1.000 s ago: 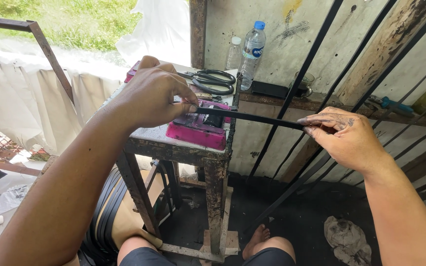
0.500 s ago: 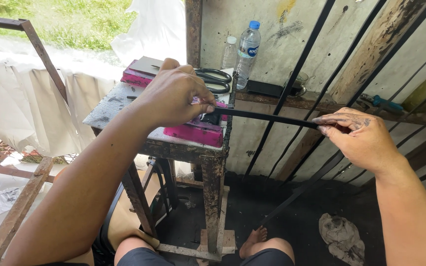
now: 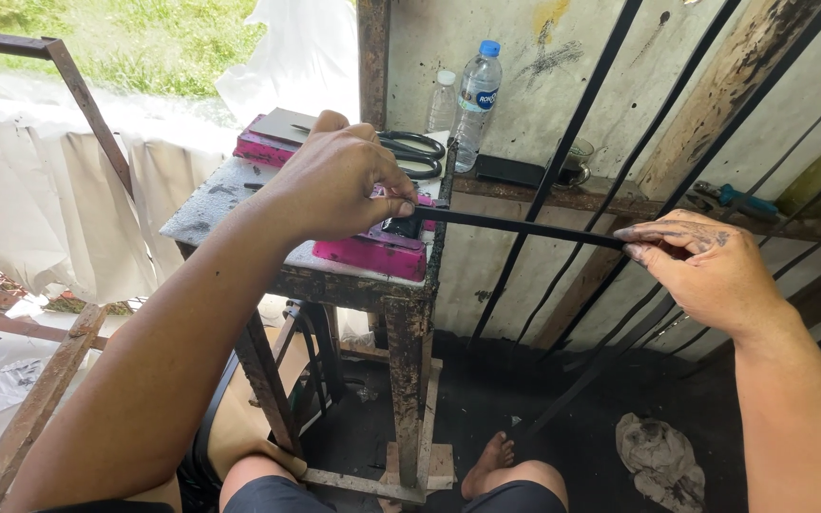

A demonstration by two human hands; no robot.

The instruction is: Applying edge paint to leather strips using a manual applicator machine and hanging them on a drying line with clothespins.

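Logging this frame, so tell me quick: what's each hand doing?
Left hand: closed, pinching the black strip.
Right hand: closed on the same strip's other end.

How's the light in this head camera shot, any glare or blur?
Head view: harsh daylight washes out the white cloth and grass top left; the floor under the metal stand sits in deep shadow; left hand, right hand and black strip are sharp; edges bend slightly.

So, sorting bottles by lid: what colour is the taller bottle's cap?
Blue, clearest in the head view: taller bottle's cap.
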